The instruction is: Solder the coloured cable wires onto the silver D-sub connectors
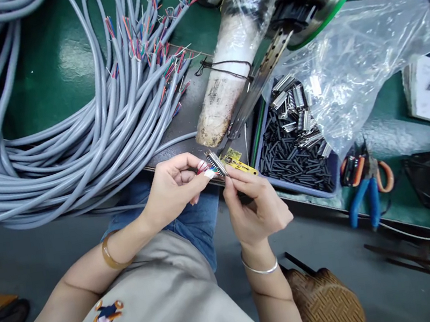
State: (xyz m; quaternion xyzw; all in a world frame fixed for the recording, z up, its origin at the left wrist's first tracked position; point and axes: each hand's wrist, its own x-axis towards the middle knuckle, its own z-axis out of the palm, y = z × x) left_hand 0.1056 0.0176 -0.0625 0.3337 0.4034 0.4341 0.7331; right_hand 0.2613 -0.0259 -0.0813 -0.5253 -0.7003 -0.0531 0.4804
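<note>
My left hand [172,187] is closed, pinching thin coloured wires [212,171] between thumb and fingers. My right hand [256,203] grips one end of a metal multi-pin connector [216,163] in its fingertips. The wires meet the connector's row of pins; whether they are joined to it I cannot tell. Just behind the right fingertips lies a flat yellow piece [242,165] at the bench edge. The left palm and its curled fingers are partly hidden.
Grey cables [72,134] with stripped ends cover the bench's left side. A plastic-wrapped tube [221,73] and perforated metal rod [268,60] point down towards my hands. A bin [334,191] holds connectors [296,104] and black sleeves [291,154]; blue-handled pliers [364,202] lie right.
</note>
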